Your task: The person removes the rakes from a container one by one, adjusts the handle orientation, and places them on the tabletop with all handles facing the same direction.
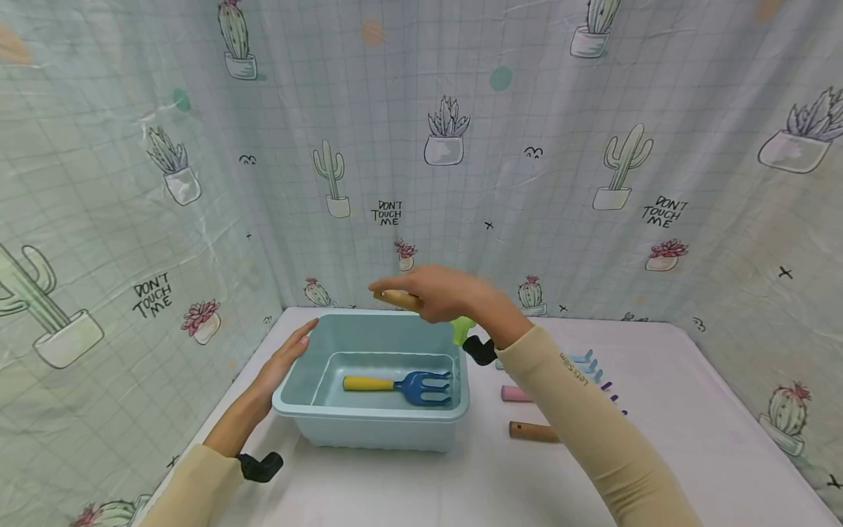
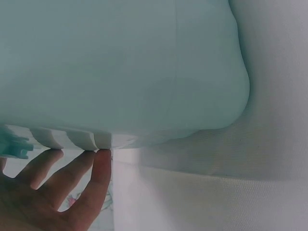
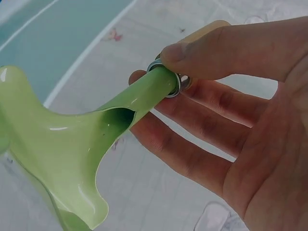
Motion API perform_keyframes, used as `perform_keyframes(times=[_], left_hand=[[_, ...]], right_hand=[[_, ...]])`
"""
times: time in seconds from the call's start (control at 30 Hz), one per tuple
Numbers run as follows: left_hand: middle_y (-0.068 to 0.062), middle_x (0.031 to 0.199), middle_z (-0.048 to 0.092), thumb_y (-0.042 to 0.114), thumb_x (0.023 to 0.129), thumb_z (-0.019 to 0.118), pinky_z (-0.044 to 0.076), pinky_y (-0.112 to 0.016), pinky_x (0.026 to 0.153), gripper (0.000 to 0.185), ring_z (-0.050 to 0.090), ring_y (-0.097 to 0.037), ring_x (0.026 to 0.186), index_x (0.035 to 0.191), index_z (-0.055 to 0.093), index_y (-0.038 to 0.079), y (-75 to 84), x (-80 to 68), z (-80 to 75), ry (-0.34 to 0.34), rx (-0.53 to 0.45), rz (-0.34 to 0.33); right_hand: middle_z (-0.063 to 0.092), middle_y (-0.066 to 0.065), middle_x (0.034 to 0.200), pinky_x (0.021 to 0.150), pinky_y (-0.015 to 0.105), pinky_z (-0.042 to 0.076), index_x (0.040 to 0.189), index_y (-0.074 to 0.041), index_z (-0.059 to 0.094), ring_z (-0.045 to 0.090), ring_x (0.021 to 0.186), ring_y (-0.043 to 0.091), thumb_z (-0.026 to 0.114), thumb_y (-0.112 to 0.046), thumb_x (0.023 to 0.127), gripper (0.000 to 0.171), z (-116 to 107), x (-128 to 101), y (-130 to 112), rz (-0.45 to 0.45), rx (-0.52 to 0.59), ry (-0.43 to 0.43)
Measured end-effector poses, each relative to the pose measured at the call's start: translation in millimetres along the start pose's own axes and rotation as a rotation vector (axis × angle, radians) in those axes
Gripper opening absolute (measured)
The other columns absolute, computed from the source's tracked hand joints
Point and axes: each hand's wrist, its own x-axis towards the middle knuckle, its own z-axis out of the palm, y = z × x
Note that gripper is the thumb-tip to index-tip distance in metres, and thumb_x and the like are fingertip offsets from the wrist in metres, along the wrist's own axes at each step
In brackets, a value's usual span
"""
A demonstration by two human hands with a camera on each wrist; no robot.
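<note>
A light blue plastic bin (image 1: pixel 369 433) stands on the white table; a blue rake with a yellow handle (image 1: pixel 403 385) lies inside it. My left hand (image 1: pixel 290 356) rests with straight fingers against the bin's left rim; in the left wrist view its fingertips (image 2: pixel 98 166) touch the ribs under the rim of the bin (image 2: pixel 120 72). My right hand (image 1: pixel 431 293) hovers above the bin's back right corner and holds a green trowel (image 1: pixel 462 329) by its wooden handle. In the right wrist view, thumb and fingers of that hand (image 3: pixel 192 82) pinch the handle of the trowel (image 3: pixel 62 159) at the metal ferrule.
Right of the bin, partly behind my right sleeve, lie a pink handle (image 1: pixel 516 394), a wooden handle (image 1: pixel 532 431) and light blue tines (image 1: pixel 586 360). A cactus-print curtain (image 1: pixel 448 139) closes in the table (image 1: pixel 691 454) on three sides.
</note>
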Motion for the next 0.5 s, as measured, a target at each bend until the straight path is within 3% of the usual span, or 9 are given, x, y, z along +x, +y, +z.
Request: perform_keyframes(times=[0.1,0.2,0.5], left_hand=[[-0.008,0.176,0.004,0.055,0.111,0.024,0.022,-0.070,0.122,0.062,0.011,-0.045,0.160,0.167,0.008,0.036,-0.3,1.0,0.3,0.000,0.003,0.001],[-0.008,0.176,0.004,0.056,0.110,0.024,0.023,-0.069,0.122,0.062,0.011,-0.045,0.160,0.167,0.008,0.036,0.1,1.1,0.9,0.000,0.001,-0.005],[-0.009,0.176,0.004,0.055,0.111,0.023,0.022,-0.069,0.123,0.062,0.011,-0.045,0.161,0.167,0.008,0.035,1.2,0.7,2.2,0.003,-0.005,-0.018]], right_hand=[[0.064,0.003,0.141,0.090,0.036,0.058,0.155,-0.039,0.045,0.061,0.111,0.022,0.059,0.009,0.096,0.078,-2,-10,9,0.020,0.004,0.013],[0.061,0.004,0.145,0.086,0.034,0.057,0.156,-0.038,0.044,0.060,0.109,0.023,0.058,0.009,0.096,0.078,-5,-19,20,0.028,0.016,0.008],[0.067,0.010,0.126,0.075,0.030,0.057,0.157,-0.036,0.043,0.062,0.096,0.023,0.058,0.007,0.095,0.077,-7,-48,56,0.107,-0.007,-0.005]])
